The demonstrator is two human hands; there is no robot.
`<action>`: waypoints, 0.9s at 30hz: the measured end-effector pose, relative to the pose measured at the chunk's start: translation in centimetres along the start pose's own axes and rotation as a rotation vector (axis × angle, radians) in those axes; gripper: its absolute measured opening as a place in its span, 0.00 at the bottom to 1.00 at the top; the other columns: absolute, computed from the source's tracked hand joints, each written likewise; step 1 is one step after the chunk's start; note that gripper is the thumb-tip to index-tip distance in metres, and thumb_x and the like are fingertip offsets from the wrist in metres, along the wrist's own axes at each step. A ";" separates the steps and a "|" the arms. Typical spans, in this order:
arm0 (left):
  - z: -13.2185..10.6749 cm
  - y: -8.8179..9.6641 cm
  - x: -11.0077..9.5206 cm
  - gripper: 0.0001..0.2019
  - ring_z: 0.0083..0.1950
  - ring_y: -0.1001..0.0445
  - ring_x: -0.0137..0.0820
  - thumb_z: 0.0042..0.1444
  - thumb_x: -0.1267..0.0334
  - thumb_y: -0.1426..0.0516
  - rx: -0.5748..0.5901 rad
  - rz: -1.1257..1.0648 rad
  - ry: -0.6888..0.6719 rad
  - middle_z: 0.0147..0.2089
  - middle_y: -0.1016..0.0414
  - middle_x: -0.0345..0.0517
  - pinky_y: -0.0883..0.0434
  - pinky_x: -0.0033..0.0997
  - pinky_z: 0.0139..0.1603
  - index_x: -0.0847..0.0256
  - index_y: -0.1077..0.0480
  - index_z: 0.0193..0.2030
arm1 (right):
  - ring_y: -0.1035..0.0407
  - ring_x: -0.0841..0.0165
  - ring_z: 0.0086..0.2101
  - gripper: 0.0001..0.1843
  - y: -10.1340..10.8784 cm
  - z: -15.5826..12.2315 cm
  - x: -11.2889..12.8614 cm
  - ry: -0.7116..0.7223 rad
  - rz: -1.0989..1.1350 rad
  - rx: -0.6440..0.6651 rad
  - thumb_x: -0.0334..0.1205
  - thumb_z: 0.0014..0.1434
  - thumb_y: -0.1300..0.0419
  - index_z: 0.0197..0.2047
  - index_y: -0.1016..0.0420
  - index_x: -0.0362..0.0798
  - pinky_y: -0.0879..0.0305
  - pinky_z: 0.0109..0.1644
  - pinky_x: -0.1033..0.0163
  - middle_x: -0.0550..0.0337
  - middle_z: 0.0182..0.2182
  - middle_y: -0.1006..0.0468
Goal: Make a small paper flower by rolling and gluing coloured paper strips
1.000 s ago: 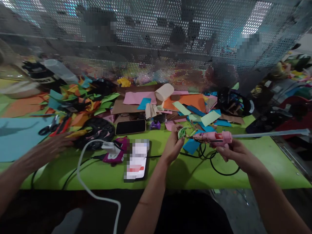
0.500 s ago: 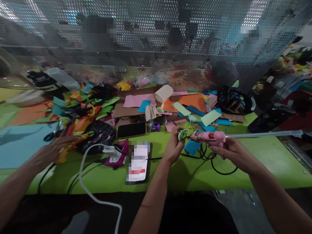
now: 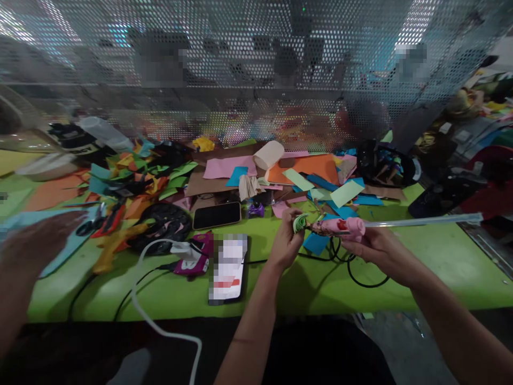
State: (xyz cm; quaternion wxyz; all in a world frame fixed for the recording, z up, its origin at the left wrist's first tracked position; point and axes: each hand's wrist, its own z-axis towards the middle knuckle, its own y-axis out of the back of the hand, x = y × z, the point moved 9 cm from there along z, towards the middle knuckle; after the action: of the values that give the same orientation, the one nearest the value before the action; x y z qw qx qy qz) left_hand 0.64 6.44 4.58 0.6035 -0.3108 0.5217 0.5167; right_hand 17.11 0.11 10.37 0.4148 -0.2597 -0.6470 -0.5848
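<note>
- Glue gun (image 3: 339, 226) has closed in on the roll (image 3: 299, 221) since a second ago; co-worker's hand (image 3: 38, 248) (blurry) slid off left.
- left hand (image 3: 285, 243) pinches the roll just above the worktop (image 3: 441, 267); right hand (image 3: 374, 248) is wrapped round the glue gun.
- Risk: hot tip's touching the roll, so one slip could burn that pinch or smear glue.
- cord (image 3: 352, 270) loops underneath, phone (image 3: 227, 267) sits left; either could snag.

A co-worker's hand (image 3: 38, 243) over the left end of the table (image 3: 441, 256) is motion-blurred, and its arm is cut off. The phone screen (image 3: 228, 264) near the front edge is pixelated. The right hand (image 3: 374, 248) covers the grip of the glue gun (image 3: 336, 226). The left hand (image 3: 285, 245) hides part of the green roll (image 3: 299, 221).
</note>
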 end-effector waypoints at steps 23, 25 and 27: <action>0.0 0.1 0.0 0.14 0.42 0.34 0.32 0.62 0.63 0.50 0.004 0.062 -0.065 0.46 0.37 0.42 0.32 0.34 0.45 0.54 0.43 0.54 | 0.26 0.58 0.39 0.15 0.9 -0.1 1.2 0.064 -0.267 -0.079 0.52 0.64 0.43 0.42 0.23 0.51 0.29 0.45 0.57 0.56 0.33 0.21; 0.1 0.0 0.0 0.14 0.42 0.33 0.31 0.62 0.63 0.49 0.006 0.055 -0.064 0.46 0.36 0.42 0.32 0.33 0.45 0.54 0.42 0.54 | 0.26 0.58 0.40 0.15 0.8 -0.1 1.2 0.069 -0.273 -0.073 0.52 0.64 0.43 0.43 0.22 0.51 0.28 0.45 0.57 0.56 0.34 0.21; 0.0 0.1 -0.1 0.13 0.41 0.33 0.31 0.62 0.62 0.49 0.001 0.052 -0.057 0.47 0.35 0.43 0.31 0.33 0.45 0.54 0.42 0.54 | 0.26 0.58 0.39 0.15 0.8 -0.1 1.2 0.071 -0.281 -0.071 0.52 0.64 0.43 0.43 0.22 0.52 0.28 0.45 0.57 0.56 0.34 0.20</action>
State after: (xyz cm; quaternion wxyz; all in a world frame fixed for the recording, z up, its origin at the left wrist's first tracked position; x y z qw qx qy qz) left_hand 0.60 6.47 4.71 0.6046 -0.2819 0.5127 0.5405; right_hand 17.11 -0.05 11.81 0.3421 -0.1601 -0.6407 -0.6685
